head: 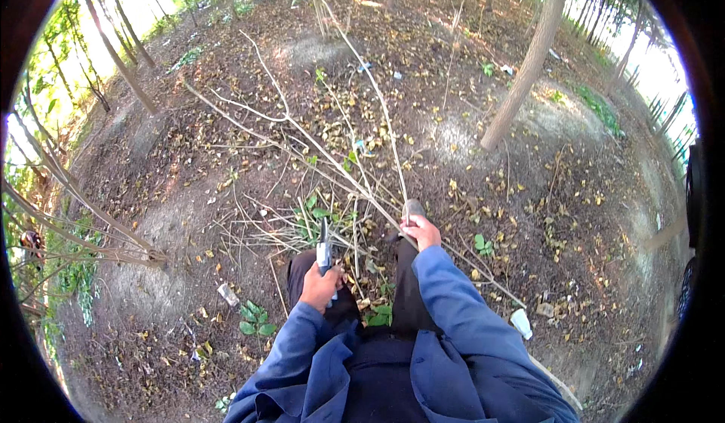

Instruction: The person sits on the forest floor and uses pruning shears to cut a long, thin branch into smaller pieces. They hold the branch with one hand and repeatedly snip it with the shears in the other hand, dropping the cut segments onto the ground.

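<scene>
My left hand is closed round the handles of a cutting tool that looks like pruning shears, its dark blade pointing away from me. In my right hand, near my shoe, is the lower end of a long thin bare branch that reaches up and away. A forked branch passes beside the same hand; whether the fingers also hold it cannot be told. Cut sticks and twigs lie heaped with some green leaves on the ground just beyond the shears.
A tree trunk rises at the right, and a many-stemmed shrub stands at the left. A white cup-like piece of litter lies right of my sleeve, a crumpled wrapper to the left. Two people are partly visible far off, at the top and left edge.
</scene>
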A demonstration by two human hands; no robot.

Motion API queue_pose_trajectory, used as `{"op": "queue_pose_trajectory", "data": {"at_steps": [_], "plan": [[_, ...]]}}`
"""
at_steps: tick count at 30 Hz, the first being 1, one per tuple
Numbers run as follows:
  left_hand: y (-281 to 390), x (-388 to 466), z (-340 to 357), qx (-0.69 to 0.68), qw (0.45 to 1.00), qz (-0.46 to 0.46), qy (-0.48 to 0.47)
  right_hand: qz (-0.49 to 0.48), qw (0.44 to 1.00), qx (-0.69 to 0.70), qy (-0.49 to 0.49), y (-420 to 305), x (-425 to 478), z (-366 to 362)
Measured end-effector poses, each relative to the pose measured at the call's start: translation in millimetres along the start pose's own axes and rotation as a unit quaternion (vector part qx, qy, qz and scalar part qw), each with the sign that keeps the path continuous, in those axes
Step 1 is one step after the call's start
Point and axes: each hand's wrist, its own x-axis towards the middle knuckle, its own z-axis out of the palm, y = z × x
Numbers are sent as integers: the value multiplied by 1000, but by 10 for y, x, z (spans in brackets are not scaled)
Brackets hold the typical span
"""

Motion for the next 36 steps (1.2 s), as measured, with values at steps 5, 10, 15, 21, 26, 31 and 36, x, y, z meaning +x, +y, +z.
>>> {"op": "queue_pose_trajectory", "data": {"at_steps": [5, 10, 15, 21, 26, 31, 36], "plan": [[-191, 31, -330, -47, 999, 13, -6, -2, 1000, -24, -17, -55, -4, 59], [-267, 151, -360, -149, 988, -39, -24, -1, 999, 22, -32, 16, -58, 25], [-233, 102, -319, -133, 988, -37, -63, 41, 987, 68, -137, 71, -178, 31], [-254, 113, -378, -176, 980, -49, -77, 195, 950, 1, -245, -88, -220, 10], [-232, 83, -395, -193, 977, -55, -70, 65, 982, -75, -161, -60, -174, 25], [-179, 55, -454, -202, 976, -49, -62, 70, 989, -79, -104, -21, -68, -58], [-61, 2, -680, -225, 974, -35, 9, 14, 990, -96, -98, -53, -96, -258]]}}
